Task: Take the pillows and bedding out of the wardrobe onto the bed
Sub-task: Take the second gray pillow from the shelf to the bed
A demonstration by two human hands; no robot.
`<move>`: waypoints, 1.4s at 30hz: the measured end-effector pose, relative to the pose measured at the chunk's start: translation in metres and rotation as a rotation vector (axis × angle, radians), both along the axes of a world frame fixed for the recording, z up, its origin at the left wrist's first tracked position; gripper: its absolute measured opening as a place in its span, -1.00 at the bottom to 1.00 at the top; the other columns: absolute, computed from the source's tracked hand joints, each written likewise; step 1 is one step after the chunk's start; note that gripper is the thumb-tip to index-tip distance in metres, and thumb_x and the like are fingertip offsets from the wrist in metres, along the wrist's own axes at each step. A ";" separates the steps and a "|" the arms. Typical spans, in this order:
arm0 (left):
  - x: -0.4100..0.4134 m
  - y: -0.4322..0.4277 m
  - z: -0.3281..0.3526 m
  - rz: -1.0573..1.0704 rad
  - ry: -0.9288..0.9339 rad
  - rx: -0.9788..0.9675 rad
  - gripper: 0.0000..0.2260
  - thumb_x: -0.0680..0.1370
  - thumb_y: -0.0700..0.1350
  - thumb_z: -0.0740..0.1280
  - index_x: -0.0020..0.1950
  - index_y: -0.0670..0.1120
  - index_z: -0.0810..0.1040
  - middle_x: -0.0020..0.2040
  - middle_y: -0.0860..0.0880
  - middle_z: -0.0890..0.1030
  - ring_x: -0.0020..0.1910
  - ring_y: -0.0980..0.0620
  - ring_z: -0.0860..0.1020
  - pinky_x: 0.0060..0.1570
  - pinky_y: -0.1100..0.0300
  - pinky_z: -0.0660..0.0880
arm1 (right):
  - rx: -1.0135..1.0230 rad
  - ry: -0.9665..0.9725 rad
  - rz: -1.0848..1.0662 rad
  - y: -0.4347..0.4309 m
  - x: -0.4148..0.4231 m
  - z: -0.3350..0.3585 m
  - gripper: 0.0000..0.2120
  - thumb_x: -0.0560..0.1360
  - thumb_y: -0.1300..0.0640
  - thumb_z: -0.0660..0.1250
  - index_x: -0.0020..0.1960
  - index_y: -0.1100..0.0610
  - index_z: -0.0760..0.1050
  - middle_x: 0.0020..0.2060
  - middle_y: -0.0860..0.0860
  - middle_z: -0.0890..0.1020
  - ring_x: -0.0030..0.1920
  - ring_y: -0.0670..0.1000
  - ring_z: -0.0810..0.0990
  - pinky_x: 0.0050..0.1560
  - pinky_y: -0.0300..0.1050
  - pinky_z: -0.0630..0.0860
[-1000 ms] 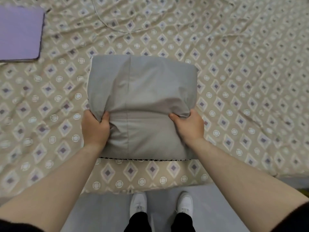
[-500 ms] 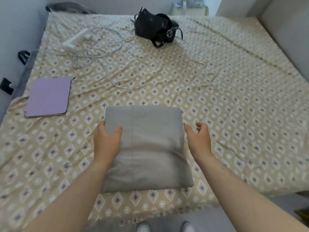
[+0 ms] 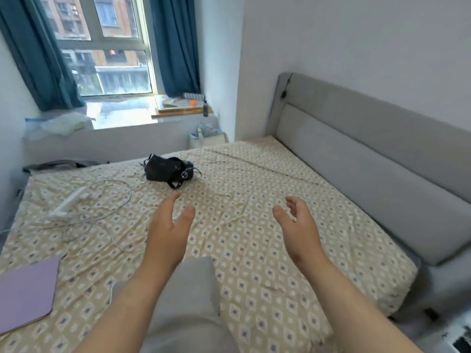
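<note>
A grey folded pillow lies on the bed near its front edge, partly hidden under my left forearm. My left hand hovers above the bed beyond the pillow, fingers spread, holding nothing. My right hand is raised to the right of it, palm turned inward, fingers apart and empty. Neither hand touches the pillow. The wardrobe is out of view.
A black bag sits mid-bed toward the window. White cables and a white power strip lie at the left. A purple tablet case rests at the near left. The grey headboard lines the right side.
Both hands let go of the grey pillow and lifted off it, fingers spreading. The view tilted up from the bed edge to the room and window.
</note>
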State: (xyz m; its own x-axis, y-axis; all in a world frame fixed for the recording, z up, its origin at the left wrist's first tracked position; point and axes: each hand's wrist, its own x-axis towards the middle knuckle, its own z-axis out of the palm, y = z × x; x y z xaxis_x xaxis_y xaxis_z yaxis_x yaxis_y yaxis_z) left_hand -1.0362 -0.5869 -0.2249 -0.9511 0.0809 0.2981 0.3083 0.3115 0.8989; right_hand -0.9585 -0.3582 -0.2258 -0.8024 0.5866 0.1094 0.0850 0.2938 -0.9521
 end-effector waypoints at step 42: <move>0.556 0.622 0.200 -2.078 -0.188 0.423 -0.67 0.42 0.07 0.23 0.13 0.05 0.59 0.13 0.15 0.61 0.16 0.19 0.52 0.25 -0.05 0.40 | 0.289 0.252 -1.759 0.232 0.674 0.195 -0.61 0.55 0.11 0.31 0.36 0.00 0.39 0.30 -0.07 0.48 0.24 -0.21 0.44 0.06 -0.42 0.33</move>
State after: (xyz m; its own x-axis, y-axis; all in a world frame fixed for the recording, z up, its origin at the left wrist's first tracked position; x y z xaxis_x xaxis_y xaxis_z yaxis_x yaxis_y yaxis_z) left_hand -0.4799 0.0348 -0.0248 0.4001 0.7603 0.5118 -0.2294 -0.4576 0.8591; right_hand -0.2849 -0.1260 -0.0305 0.7251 0.5866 0.3606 0.3247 0.1705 -0.9303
